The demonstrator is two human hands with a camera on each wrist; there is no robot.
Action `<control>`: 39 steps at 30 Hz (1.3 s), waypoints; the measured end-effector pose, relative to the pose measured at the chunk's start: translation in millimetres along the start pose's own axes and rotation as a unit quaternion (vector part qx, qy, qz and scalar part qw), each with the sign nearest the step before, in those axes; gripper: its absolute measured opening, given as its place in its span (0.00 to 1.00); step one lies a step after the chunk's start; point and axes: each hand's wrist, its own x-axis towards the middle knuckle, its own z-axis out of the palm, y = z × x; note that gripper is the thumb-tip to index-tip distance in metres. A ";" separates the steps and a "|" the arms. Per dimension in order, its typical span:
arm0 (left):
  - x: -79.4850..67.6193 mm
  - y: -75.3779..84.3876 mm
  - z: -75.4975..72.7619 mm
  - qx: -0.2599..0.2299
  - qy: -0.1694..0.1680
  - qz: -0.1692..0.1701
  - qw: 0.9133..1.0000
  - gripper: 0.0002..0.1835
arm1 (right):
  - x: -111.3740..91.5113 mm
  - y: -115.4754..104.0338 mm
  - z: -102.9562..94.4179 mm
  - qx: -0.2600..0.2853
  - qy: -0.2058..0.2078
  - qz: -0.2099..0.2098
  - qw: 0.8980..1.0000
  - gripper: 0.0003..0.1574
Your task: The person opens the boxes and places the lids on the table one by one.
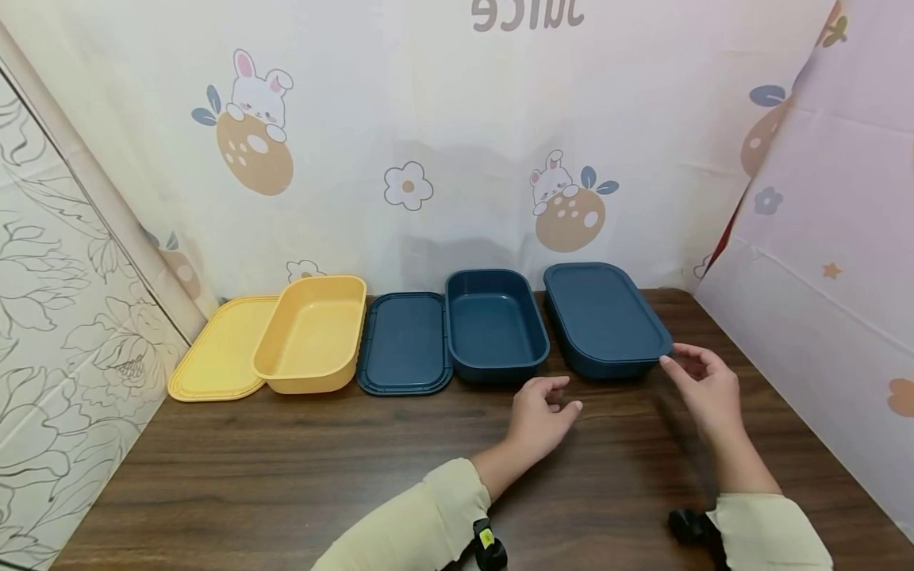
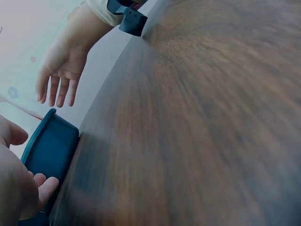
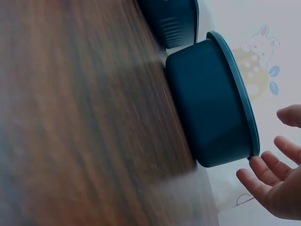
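A dark blue lunch box (image 1: 607,313) with its lid on stands at the right of the row. At its front right corner is my right hand (image 1: 705,388), thumb and fingers spread and holding nothing. In the right wrist view the fingertips (image 3: 257,162) are right at the lid's rim. My left hand (image 1: 540,419) hovers before the gap between that box and an open dark blue box (image 1: 497,329), fingers loosely bent and nothing in them. From the left wrist view, the lidded box (image 2: 54,141) shows beyond my left fingers.
Left of the open blue box lies a flat dark blue lid (image 1: 405,342). Beside it are an open yellow box (image 1: 312,337) and a yellow lid (image 1: 217,349), which the box partly overlaps. A printed cloth (image 1: 471,214) hangs behind the brown wooden table (image 1: 300,468).
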 end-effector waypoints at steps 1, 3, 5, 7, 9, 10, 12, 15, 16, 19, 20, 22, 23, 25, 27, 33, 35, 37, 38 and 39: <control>1.1 -1.2 2.1 -0.004 -0.001 -0.001 1.000 0.19 | 1.3 0.5 -0.4 0.003 -0.002 0.003 1.000 0.33; 3.5 -2.7 5.9 -0.011 -0.002 -0.007 1.000 0.21 | 3.7 1.4 -1.4 0.001 -0.008 0.010 1.000 0.34; 6.0 -3.2 9.5 -0.016 -0.002 -0.012 1.000 0.22 | 6.1 2.2 -2.4 -0.003 -0.016 0.015 1.000 0.36; 8.3 -3.1 12.6 -0.022 -0.004 -0.016 1.000 0.24 | 9.0 3.8 -2.6 -0.011 -0.024 0.015 1.000 0.37; 10.5 -2.6 15.5 -0.027 -0.003 -0.025 0.999 0.25 | 12.3 6.2 -2.3 -0.020 -0.030 0.013 0.999 0.38; 11.6 -2.5 17.0 -0.029 -0.002 -0.028 0.999 0.25 | 14.0 7.4 -1.9 -0.022 -0.031 0.012 0.999 0.38; 13.9 -2.4 19.9 -0.034 0.002 -0.036 0.999 0.26 | 17.6 10.2 -1.0 -0.013 -0.036 0.010 0.999 0.38; 17.9 -1.3 24.5 -0.041 0.014 -0.041 0.998 0.28 | 23.2 14.5 0.5 0.054 -0.047 0.019 0.997 0.38; 19.3 -0.7 26.2 -0.045 0.019 -0.040 0.998 0.28 | 24.8 15.6 0.9 0.088 -0.051 0.026 0.995 0.38; 23.2 2.7 32.0 -0.060 0.033 -0.045 0.997 0.29 | 29.1 18.9 1.6 0.182 -0.059 0.048 0.980 0.40; 24.3 3.9 34.0 -0.064 0.038 -0.046 0.996 0.29 | 30.0 19.6 1.7 0.200 -0.062 0.052 0.976 0.41; 26.2 6.4 37.9 -0.068 0.049 -0.052 0.995 0.29 | 31.3 20.8 2.1 0.216 -0.069 0.056 0.972 0.42; 27.2 7.1 39.5 -0.070 0.055 -0.054 0.995 0.29 | 31.9 21.4 2.4 0.218 -0.074 0.056 0.971 0.42; 29.4 7.8 42.8 -0.068 0.067 -0.056 0.994 0.29 | 33.0 21.6 2.7 0.217 -0.083 0.057 0.971 0.43; 32.3 7.2 45.7 -0.067 0.075 -0.061 0.993 0.29 | 34.8 21.1 3.1 0.212 -0.094 0.061 0.971 0.44; 42.3 6.3 50.2 -0.092 0.096 -0.078 0.988 0.29 | 39.8 18.2 4.5 0.173 -0.123 0.069 0.975 0.46; 45.2 6.7 51.1 -0.104 0.105 -0.078 0.986 0.30 | 40.8 18.3 4.9 0.189 -0.126 0.073 0.971 0.47; 48.5 6.3 52.1 -0.113 0.112 -0.074 0.984 0.30 | 41.6 18.5 5.1 0.215 -0.126 0.079 0.965 0.47; 50.2 6.1 52.4 -0.118 0.116 -0.071 0.984 0.30 | 41.8 18.6 5.2 0.228 -0.125 0.082 0.962 0.47; 51.9 5.8 52.8 -0.118 0.119 -0.072 0.983 0.30 | 42.1 18.7 5.3 0.233 -0.125 0.083 0.961 0.47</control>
